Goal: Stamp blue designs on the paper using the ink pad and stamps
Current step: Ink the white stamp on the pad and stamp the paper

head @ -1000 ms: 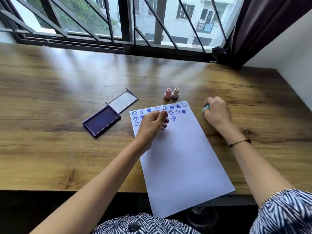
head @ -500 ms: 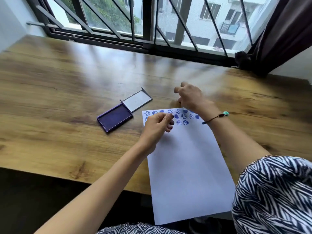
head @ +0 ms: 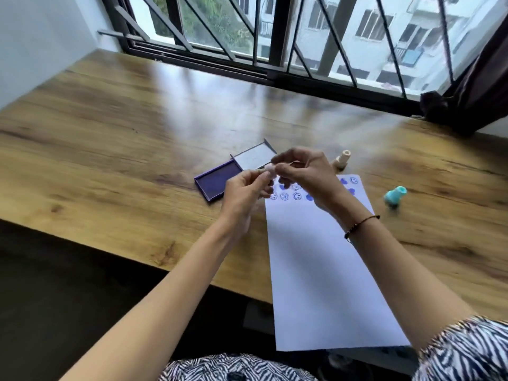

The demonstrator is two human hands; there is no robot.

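My left hand (head: 243, 195) and my right hand (head: 305, 176) meet in the air over the paper's top left corner. The fingertips of both pinch a small pink stamp (head: 270, 169). The white paper (head: 324, 270) lies lengthwise on the wooden table (head: 123, 149), with rows of blue smiley and heart prints (head: 286, 196) along its far end, partly hidden by my hands. The ink pad (head: 215, 182) lies open just left of my hands, its lid (head: 257, 158) flipped back. A beige stamp (head: 342, 160) stands beyond the paper. A teal stamp (head: 395, 198) stands right of it.
A barred window runs along the table's far edge, with a dark curtain (head: 478, 86) at the right corner. A white wall closes the left side. The near table edge crosses under my forearms, and the paper overhangs it.
My right hand left the teal stamp on the table, took the pink stamp from beside the beige one and carried it to my left hand, which lifted off the paper.
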